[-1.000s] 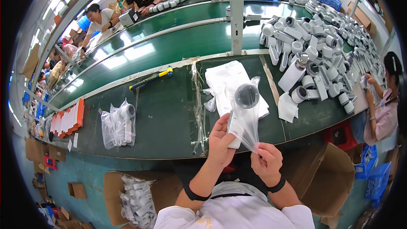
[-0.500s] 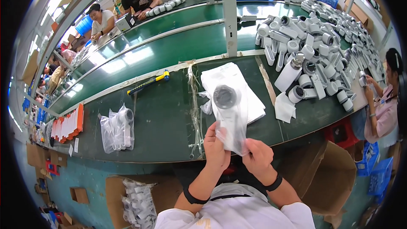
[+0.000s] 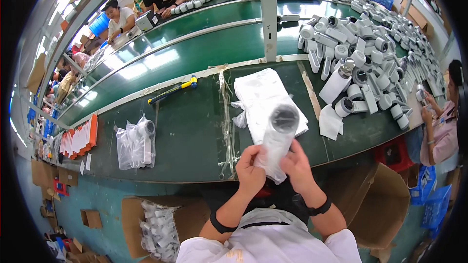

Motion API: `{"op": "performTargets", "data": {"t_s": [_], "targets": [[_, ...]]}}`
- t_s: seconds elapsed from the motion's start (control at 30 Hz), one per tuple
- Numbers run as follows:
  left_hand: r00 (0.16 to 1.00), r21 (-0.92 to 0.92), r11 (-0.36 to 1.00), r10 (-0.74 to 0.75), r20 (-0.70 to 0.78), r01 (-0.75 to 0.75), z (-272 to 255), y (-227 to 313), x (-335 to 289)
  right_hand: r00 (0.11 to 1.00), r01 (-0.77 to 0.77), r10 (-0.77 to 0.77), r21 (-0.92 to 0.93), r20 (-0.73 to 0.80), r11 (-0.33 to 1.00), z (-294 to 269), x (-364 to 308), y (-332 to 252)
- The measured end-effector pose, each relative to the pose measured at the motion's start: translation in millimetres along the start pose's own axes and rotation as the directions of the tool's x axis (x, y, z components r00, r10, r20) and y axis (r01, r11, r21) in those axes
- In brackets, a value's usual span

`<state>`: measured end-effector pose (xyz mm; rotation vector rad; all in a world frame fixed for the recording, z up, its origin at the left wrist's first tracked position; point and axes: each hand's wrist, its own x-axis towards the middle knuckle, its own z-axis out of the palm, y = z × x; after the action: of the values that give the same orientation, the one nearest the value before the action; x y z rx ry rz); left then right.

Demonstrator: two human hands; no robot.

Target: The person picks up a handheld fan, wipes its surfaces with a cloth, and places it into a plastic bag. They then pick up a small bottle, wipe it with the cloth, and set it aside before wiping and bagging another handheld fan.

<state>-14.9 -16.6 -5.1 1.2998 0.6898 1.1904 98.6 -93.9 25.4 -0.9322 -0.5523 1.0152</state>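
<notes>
In front of me, above the table's near edge, I hold a clear plastic bag (image 3: 274, 158) with a white handheld device (image 3: 284, 120) inside, its round dark end pointing away from me. It looks like a small handheld fan. My left hand (image 3: 251, 168) pinches the bag's left side with curled fingers. Against the right side, the fingers and thumb of my right hand (image 3: 298, 168) close on the bag, slightly blurred. Beneath and beyond it lies a stack of white plastic bags (image 3: 261, 90), partly hidden by the device.
Many similar white devices (image 3: 336, 51) are heaped at the right, near a white spray bottle (image 3: 335, 84). Bagged devices (image 3: 136, 143), a yellow-and-blue hammer (image 3: 173, 90) and orange-and-white cards (image 3: 80, 137) lie left. Cardboard boxes (image 3: 129, 224) (image 3: 382, 204) stand below. Co-workers sit around.
The bagged device has shifted right and a little nearer, tilting rightward. My right hand has moved up from the bag's bottom corner to its side. My left hand still grips the bag.
</notes>
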Motion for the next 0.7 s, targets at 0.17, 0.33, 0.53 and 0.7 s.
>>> {"op": "performTargets", "data": {"t_s": [0.17,0.33,0.53,0.7], "targets": [[0.954,0.113,0.988,0.070,0.291,-0.107,-27.6,9.7,-1.7,1.000,-0.011,0.012,-0.035,0.003,0.999,1.6,3.8,19.9],[0.897,-0.134,0.960,-0.172,0.407,0.244,-71.4,47.8,20.7,0.936,-0.298,0.300,-0.042,0.181,0.954,-3.6,-8.0,-5.3],[0.878,-0.356,0.812,-0.365,0.308,0.463,-47.7,37.0,28.8,0.819,-0.284,0.411,-0.339,0.401,0.897,11.3,-10.6,2.3],[0.883,-0.386,0.800,-0.459,0.100,0.460,-35.9,39.2,29.7,0.908,-0.195,0.280,-0.276,0.311,0.941,21.2,-16.6,12.1]]}}
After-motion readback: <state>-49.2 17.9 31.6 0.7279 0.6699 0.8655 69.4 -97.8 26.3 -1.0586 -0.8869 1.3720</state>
